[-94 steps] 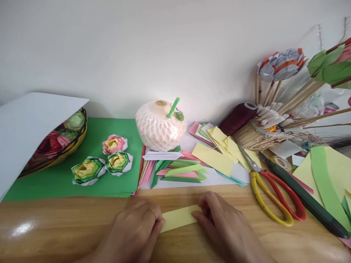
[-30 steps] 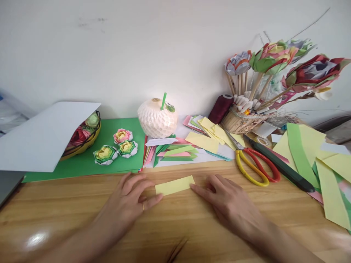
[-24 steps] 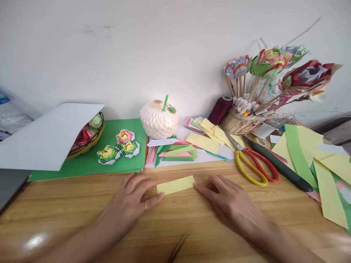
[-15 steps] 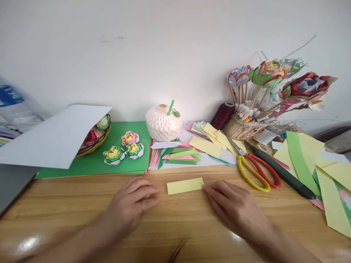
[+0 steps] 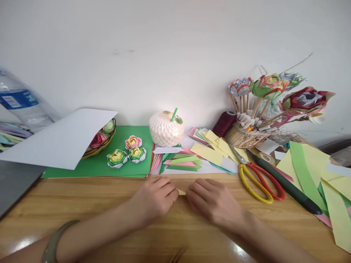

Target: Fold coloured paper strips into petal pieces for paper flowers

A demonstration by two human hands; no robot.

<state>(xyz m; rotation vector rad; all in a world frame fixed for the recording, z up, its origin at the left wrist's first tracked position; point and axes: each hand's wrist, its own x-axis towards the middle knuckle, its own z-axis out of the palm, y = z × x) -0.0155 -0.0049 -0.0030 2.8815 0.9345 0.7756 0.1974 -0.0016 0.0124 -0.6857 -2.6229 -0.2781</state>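
A small yellow paper strip [image 5: 181,192] lies at the middle of the wooden table, mostly hidden beneath my two hands. My left hand [image 5: 157,195], with a ring on one finger, is closed over its left end. Over the right end, my right hand [image 5: 210,199] has its fingers bent and pressed together. Only a narrow piece of the paper shows between them, so how it is folded cannot be made out. Just beyond my hands lies a pile of folded pink and green paper strips [image 5: 183,160].
Scissors [image 5: 259,179] and a dark green long-handled tool [image 5: 287,184] lie at right beside yellow paper sheets [image 5: 309,160]. Behind stand a basket of paper flowers [image 5: 244,135] and a white textured ornament [image 5: 166,129]. Small paper lotuses [image 5: 117,158] sit on green paper [image 5: 82,168].
Both hands have moved inward onto the yellow strip, which my left hand was apart from before. The strip is now largely covered. The camera view has shifted slightly.
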